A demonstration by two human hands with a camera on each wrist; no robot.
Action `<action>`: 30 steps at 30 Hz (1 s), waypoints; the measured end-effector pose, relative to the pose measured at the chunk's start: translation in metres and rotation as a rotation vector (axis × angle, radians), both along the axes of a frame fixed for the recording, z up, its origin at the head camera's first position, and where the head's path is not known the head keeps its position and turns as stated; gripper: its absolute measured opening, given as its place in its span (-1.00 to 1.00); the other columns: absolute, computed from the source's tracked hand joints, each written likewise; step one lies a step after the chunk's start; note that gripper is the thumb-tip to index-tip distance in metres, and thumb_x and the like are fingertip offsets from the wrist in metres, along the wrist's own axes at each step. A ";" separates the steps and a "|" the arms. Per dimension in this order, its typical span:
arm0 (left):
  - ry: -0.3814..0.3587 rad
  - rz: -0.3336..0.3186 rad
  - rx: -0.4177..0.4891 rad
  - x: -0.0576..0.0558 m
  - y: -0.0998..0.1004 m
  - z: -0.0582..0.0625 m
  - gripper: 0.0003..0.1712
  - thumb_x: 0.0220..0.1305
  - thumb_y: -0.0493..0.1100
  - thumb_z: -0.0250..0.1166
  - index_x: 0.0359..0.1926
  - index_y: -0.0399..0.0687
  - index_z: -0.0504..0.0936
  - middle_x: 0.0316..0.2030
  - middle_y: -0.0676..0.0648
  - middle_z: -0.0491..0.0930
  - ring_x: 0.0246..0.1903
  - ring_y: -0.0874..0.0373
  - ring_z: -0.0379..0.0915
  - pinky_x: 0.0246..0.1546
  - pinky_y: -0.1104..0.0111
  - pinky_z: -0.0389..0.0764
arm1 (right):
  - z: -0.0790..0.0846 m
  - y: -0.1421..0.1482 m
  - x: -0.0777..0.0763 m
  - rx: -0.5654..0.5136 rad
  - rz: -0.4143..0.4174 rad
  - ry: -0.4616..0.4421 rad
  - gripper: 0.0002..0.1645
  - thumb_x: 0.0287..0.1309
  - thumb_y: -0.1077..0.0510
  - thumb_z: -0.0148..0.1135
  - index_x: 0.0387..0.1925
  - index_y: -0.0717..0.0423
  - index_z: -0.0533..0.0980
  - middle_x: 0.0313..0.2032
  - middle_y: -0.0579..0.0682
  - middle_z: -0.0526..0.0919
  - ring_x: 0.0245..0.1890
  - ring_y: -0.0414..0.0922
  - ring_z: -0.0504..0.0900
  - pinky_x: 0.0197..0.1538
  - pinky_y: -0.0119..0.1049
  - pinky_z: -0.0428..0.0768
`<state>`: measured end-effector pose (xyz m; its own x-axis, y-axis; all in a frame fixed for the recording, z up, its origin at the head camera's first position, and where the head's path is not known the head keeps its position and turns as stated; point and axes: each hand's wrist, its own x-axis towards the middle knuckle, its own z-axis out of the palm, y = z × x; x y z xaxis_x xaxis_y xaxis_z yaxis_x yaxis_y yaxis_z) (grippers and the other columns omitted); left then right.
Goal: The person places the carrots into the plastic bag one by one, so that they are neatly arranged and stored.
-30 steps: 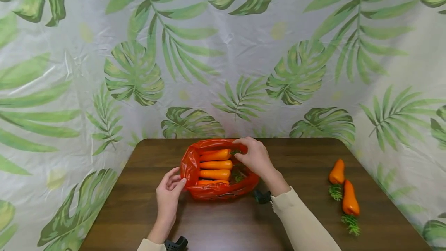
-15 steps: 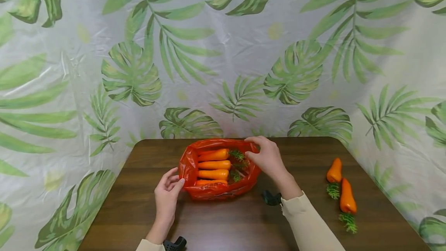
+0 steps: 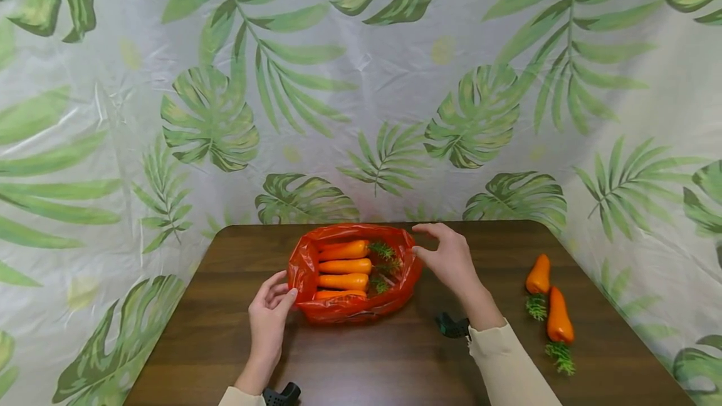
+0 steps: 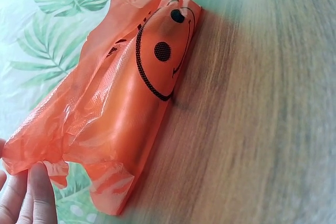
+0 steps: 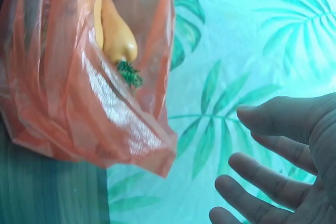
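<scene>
A red plastic bag (image 3: 356, 313) lies mouth-up on the table, with several orange carrots (image 3: 344, 266) side by side in it. Their green tops (image 3: 382, 251) point right. My left hand (image 3: 267, 324) pinches the bag's left edge between thumb and fingers. In the left wrist view, the bag's side (image 4: 116, 124) carries a printed smiling face. Just off the right rim is my right hand (image 3: 451, 262), fingers spread and holding nothing. The right wrist view shows a gap between the bag (image 5: 79, 129) and this hand (image 5: 283, 166).
Two more carrots, one farther back (image 3: 538, 274) and one nearer (image 3: 559, 316), lie on the right side of the dark wooden table (image 3: 361, 362). Behind the table hangs a leaf-patterned sheet (image 3: 395, 99). Black devices sit at the left wrist (image 3: 283, 395) and right wrist (image 3: 452, 325).
My right hand has drawn back from inside the bag to the right, past its rim, uncovering the carrot tops. The left hand keeps its hold on the bag's edge.
</scene>
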<state>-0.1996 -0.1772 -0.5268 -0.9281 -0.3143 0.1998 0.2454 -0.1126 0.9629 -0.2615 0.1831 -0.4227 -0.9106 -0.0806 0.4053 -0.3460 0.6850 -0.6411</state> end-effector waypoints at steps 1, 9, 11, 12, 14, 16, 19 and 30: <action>0.000 0.000 -0.001 0.000 0.000 0.000 -0.50 0.25 -0.25 0.44 0.22 -0.03 0.60 -0.08 -0.32 0.62 -0.25 -0.01 0.62 -0.25 0.32 0.73 | -0.001 0.002 0.000 0.001 -0.004 0.005 -0.52 0.11 0.11 0.51 0.11 -0.17 0.64 0.09 -0.08 0.64 0.09 0.06 0.59 0.08 0.08 0.58; -0.008 0.006 0.006 0.001 0.001 0.002 -0.53 0.26 -0.28 0.43 0.19 0.00 0.61 -0.10 -0.28 0.64 -0.25 0.00 0.63 -0.25 0.29 0.73 | -0.005 0.019 0.007 0.009 -0.041 0.025 -0.53 0.11 0.11 0.51 0.09 -0.13 0.65 0.08 -0.03 0.65 0.08 0.09 0.60 0.10 0.11 0.57; -0.006 0.005 0.011 0.001 0.001 0.002 -0.53 0.26 -0.28 0.43 0.18 -0.01 0.61 -0.10 -0.28 0.64 -0.25 0.00 0.64 -0.25 0.28 0.74 | -0.007 0.025 0.009 0.012 -0.049 0.032 -0.53 0.11 0.12 0.51 0.10 -0.11 0.64 0.07 -0.02 0.65 0.07 0.08 0.60 0.08 0.10 0.58; -0.006 0.004 0.013 0.001 0.001 0.002 -0.53 0.26 -0.28 0.43 0.18 -0.01 0.61 -0.10 -0.28 0.64 -0.25 0.00 0.64 -0.25 0.28 0.74 | -0.008 0.027 0.009 0.014 -0.054 0.037 -0.52 0.11 0.12 0.51 0.10 -0.10 0.64 0.06 -0.01 0.65 0.06 0.08 0.60 0.07 0.10 0.58; -0.009 0.005 0.013 0.001 0.001 0.001 -0.53 0.26 -0.27 0.43 0.18 -0.01 0.61 -0.10 -0.28 0.64 -0.25 0.01 0.64 -0.25 0.28 0.73 | -0.011 0.033 0.011 0.017 -0.067 0.051 -0.52 0.10 0.13 0.51 0.10 -0.07 0.64 0.05 0.01 0.66 0.05 0.08 0.61 0.05 0.09 0.59; -0.014 0.006 0.008 0.000 0.001 0.000 -0.53 0.26 -0.26 0.44 0.18 -0.01 0.61 -0.09 -0.28 0.64 -0.25 0.01 0.64 -0.24 0.29 0.73 | -0.014 0.039 0.012 0.020 -0.082 0.064 -0.52 0.09 0.14 0.52 0.09 -0.05 0.65 0.04 0.04 0.67 0.02 0.07 0.62 0.02 0.09 0.60; -0.022 0.006 0.002 0.000 0.001 -0.001 -0.52 0.26 -0.25 0.44 0.19 0.00 0.61 -0.09 -0.28 0.63 -0.25 0.01 0.64 -0.24 0.29 0.73 | -0.019 0.047 0.013 0.026 -0.104 0.079 -0.52 0.08 0.15 0.52 0.08 -0.02 0.65 0.03 0.07 0.68 0.01 0.08 0.63 0.01 0.09 0.61; -0.029 -0.003 0.023 -0.002 0.003 0.002 -0.49 0.24 -0.29 0.44 0.22 -0.11 0.59 -0.07 -0.36 0.60 -0.27 0.04 0.64 -0.27 0.30 0.74 | -0.031 0.081 0.025 0.041 -0.198 0.041 -0.51 0.13 0.12 0.50 0.12 0.00 0.63 0.03 0.14 0.66 0.01 0.15 0.60 -0.03 0.14 0.58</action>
